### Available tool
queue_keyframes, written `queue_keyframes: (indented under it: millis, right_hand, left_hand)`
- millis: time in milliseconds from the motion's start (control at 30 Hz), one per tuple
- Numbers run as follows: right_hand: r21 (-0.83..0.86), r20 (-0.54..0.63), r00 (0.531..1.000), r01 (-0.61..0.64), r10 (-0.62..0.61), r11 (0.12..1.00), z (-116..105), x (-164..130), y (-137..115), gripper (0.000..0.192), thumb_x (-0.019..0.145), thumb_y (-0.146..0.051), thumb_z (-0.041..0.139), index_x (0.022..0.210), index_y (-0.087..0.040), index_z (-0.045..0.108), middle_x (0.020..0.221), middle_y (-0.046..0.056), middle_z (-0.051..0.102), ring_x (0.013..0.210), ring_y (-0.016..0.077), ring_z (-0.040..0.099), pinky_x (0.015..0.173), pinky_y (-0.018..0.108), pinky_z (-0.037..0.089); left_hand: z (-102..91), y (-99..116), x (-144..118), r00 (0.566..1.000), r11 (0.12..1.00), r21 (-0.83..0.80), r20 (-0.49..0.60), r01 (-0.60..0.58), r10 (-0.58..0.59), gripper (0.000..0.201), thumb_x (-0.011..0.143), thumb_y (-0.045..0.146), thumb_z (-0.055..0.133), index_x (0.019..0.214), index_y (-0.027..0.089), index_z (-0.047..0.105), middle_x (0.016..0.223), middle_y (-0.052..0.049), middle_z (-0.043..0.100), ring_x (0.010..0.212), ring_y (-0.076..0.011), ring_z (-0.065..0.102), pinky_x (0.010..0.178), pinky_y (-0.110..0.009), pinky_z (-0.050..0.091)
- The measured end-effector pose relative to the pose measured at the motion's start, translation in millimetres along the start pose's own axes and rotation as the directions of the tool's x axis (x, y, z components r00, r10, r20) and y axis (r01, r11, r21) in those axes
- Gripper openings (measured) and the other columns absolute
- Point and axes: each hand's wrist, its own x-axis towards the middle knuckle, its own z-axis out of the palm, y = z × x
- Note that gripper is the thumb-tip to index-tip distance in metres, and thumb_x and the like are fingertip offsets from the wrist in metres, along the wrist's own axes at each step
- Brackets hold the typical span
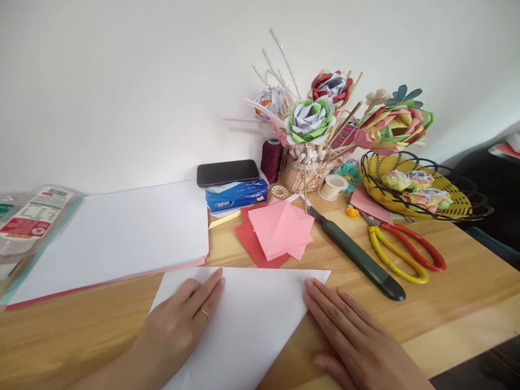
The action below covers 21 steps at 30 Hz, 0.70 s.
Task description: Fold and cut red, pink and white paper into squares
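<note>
A white sheet of paper point(252, 319) lies on the wooden table in front of me, with a slanting right edge that looks folded. My left hand point(179, 314) rests flat on its left part, fingers stretched toward the top edge, a ring on one finger. At the upper right corner, my right hand point(353, 336) presses its extended fingertips along the slanting edge. Just beyond the sheet lie pink paper squares point(280, 227) on top of red paper point(247, 244). The sheet's lower end runs out of view.
A stack of large paper point(134, 222) lies at left beside plastic packaging point(36, 216). A phone point(227, 172) sits on a blue tissue pack point(238, 194). To the right are a utility knife point(357, 254), scissors point(402, 252), a yellow basket point(374, 184) and paper flowers point(311, 122).
</note>
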Motion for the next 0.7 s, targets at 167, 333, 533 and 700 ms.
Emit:
queue_keyframes:
  millis: [167,333,533,700]
  right_hand:
    - [0.076,0.020,1.000,-0.022,0.021,0.997,-1.7,4.3,4.5,0.065,0.086,-0.052,0.051,0.135,-0.010,0.047,0.139,0.015,0.047,0.130,0.0261,0.041,0.094,0.036,0.049]
    - [0.103,0.039,0.999,-0.036,0.032,0.994,-5.1,2.1,6.4,0.061,0.086,-0.051,0.052,0.135,-0.016,0.049,0.141,0.011,0.046,0.131,0.0236,0.039,0.097,0.034,0.046]
    - [0.168,0.034,0.999,-0.047,0.042,0.985,-2.0,-0.6,7.4,0.059,0.085,-0.047,0.055,0.136,-0.016,0.048,0.142,0.011,0.043,0.133,0.0227,0.035,0.102,0.034,0.041]
    - [0.155,0.014,0.999,-0.039,0.037,0.987,-1.8,-1.4,8.8,0.054,0.086,-0.045,0.054,0.132,-0.019,0.052,0.140,0.008,0.046,0.131,0.0215,0.038,0.101,0.032,0.041]
  left_hand:
    - [4.3,-1.5,-3.3,0.998,0.995,-0.085,0.039,0.048,-0.045,0.056,0.090,-0.003,0.034,0.144,0.015,0.032,0.132,-0.010,0.057,0.085,-0.0167,0.055,0.060,-0.025,0.046]
    - [1.6,-2.6,-2.0,0.999,0.991,-0.123,0.019,0.051,-0.049,0.061,0.091,-0.002,0.033,0.148,0.015,0.023,0.131,-0.012,0.057,0.084,-0.0177,0.055,0.067,-0.027,0.048]
    - [-0.3,-1.2,-1.4,0.991,0.985,-0.123,0.074,0.118,-0.110,0.064,0.090,-0.004,0.029,0.149,0.019,0.021,0.130,-0.009,0.058,0.083,-0.0162,0.055,0.064,-0.023,0.047]
    - [-0.9,-1.7,-1.2,0.987,0.992,-0.071,0.130,0.108,-0.098,0.065,0.091,-0.003,0.030,0.150,0.019,0.015,0.132,-0.008,0.056,0.083,-0.0140,0.055,0.060,-0.020,0.047]
